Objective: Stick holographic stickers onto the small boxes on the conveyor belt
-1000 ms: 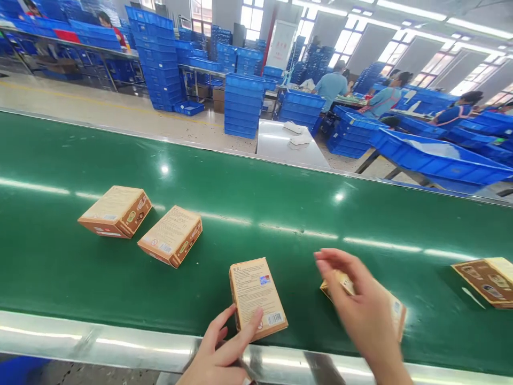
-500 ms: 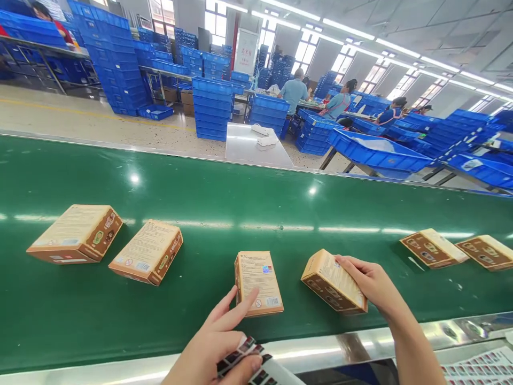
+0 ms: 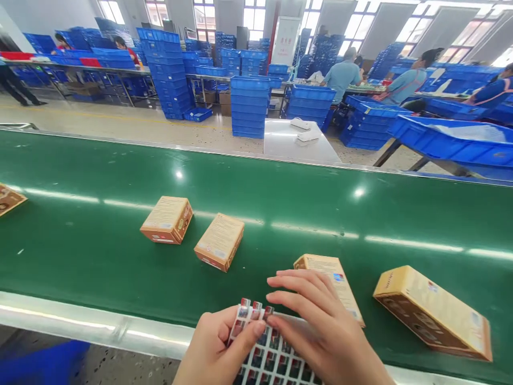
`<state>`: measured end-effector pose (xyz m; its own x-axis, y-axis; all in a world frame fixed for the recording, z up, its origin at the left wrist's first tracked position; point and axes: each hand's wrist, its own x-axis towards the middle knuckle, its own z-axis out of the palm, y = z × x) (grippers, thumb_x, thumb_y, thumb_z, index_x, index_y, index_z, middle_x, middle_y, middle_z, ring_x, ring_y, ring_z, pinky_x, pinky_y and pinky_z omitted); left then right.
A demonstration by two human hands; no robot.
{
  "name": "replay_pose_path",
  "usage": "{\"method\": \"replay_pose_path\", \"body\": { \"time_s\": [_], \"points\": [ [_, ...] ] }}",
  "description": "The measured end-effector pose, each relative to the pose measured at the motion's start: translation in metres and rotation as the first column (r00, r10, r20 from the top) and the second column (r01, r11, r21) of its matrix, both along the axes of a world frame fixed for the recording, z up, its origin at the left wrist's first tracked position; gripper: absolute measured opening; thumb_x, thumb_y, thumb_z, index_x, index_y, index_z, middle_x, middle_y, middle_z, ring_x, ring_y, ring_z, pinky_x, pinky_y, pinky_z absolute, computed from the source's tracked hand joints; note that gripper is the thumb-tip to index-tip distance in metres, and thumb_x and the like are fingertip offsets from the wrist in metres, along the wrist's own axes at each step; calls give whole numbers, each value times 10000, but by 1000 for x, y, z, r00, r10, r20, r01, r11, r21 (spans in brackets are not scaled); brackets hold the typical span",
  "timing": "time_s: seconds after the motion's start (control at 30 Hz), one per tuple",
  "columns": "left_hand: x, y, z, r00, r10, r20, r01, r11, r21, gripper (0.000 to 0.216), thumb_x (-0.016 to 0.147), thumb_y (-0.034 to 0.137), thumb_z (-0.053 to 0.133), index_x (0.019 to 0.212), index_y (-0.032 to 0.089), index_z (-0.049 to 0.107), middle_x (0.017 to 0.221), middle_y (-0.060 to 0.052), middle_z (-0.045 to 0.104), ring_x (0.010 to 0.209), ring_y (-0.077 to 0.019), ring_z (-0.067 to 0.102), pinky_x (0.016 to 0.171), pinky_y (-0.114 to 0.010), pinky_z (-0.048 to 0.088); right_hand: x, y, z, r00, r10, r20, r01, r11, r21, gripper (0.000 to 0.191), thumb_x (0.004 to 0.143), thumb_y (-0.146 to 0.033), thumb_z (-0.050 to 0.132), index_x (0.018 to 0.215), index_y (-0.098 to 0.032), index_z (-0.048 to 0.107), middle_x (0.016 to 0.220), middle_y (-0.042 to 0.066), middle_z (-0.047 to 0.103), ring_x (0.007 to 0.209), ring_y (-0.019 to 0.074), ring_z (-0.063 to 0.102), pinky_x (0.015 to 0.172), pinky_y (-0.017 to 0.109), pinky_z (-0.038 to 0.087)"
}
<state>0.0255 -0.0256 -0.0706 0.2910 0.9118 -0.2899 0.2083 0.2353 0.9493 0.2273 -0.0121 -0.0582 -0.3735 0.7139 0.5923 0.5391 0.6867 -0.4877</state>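
Note:
My left hand (image 3: 226, 342) grips a sheet of small dark-and-red shiny stickers (image 3: 270, 355), thumb on top near its upper left corner. Several stickers along the sheet's top edge stick up from the backing. My right hand (image 3: 320, 315) is over the sheet, thumb and index fingertip at a sticker (image 3: 269, 310) on that edge, the other fingers stretched out. Behind it lies a tan box (image 3: 348, 289), partly hidden, with a shiny blue-red sticker on its face. Another brown-and-tan box (image 3: 433, 313) with a similar sticker lies to the right, untouched.
Two more boxes, one left (image 3: 168, 219) and one nearer (image 3: 220, 240), lie on the green conveyor belt (image 3: 100, 256); another box (image 3: 10, 199) is cut off at the left. Beyond the belt stand a white table (image 3: 296, 141), stacked blue crates (image 3: 250, 107) and several seated people.
My right hand has let go of the right-hand box and come over to the sticker sheet. My left hand has drawn back from the middle box. The view has turned left.

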Motion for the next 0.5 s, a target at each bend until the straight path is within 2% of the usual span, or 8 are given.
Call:
{"method": "replay_pose_path", "body": {
  "time_s": [0.1,0.17,0.23,0.3,0.33,0.4,0.43,0.5],
  "points": [
    [-3,-1,-1,1000,15,20,-15,1000,21,436,935,560,584,786,158,661,697,9,499,678,-151,387,622,-242,331,-16,5,-8,1000,12,-24,-11,999,35,129,985,-91,610,981,-204,671,1082,63,750,1074,257,664,970,424,451],
    [-5,-1,0,999,-2,37,2,1000,7,385,930,520,602,790,163,637,701,16,489,679,-150,381,631,-240,340,-14,5,-8,1000,5,-28,-3,997,83,181,966,-39,597,980,-203,670,1086,67,751,1085,265,665,1000,442,418],
    [-9,1,1,998,-18,64,21,999,-39,360,916,499,621,773,170,592,694,28,462,670,-144,365,625,-236,338,-9,4,-6,997,61,-36,-59,997,39,193,956,-43,601,963,-222,672,1102,53,749,1104,258,665,1002,421,438],
    [-17,1,0,996,-2,86,13,992,-125,379,899,514,636,753,177,543,684,38,439,658,-136,353,609,-232,321,-2,10,-3,989,97,-110,-112,984,-139,164,977,-116,598,933,-260,662,1101,25,745,1093,234,676,929,365,512],
    [-22,1,-1,996,13,86,1,986,-169,400,888,534,645,747,179,529,678,41,433,654,-134,352,600,-231,309,0,16,-4,984,53,-169,-94,964,-249,130,996,-177,590,955,-280,658,1098,16,743,1081,225,682,892,349,538],
    [-34,-2,-4,998,32,56,-18,972,-234,454,860,584,669,730,176,520,661,48,416,640,-127,353,588,-231,288,1,36,-11,953,-153,-260,22,894,-448,119,1019,-326,569,1120,-312,629,1129,28,737,1084,234,683,893,378,555],
    [-40,-4,-5,999,26,32,-17,968,-249,477,845,605,682,719,171,529,648,51,412,630,-124,358,583,-232,286,-2,48,-16,923,-272,-272,96,847,-523,276,1002,-414,585,1256,-308,573,1177,55,723,1119,258,668,939,430,540],
    [-51,-8,-6,1000,-8,10,10,977,-212,480,846,613,687,724,157,602,649,32,479,629,-131,419,599,-239,337,-10,71,-28,908,-347,-236,125,761,-637,715,907,-556,645,1491,-251,368,1360,136,625,1249,319,589,1003,518,501]
  ]
}}
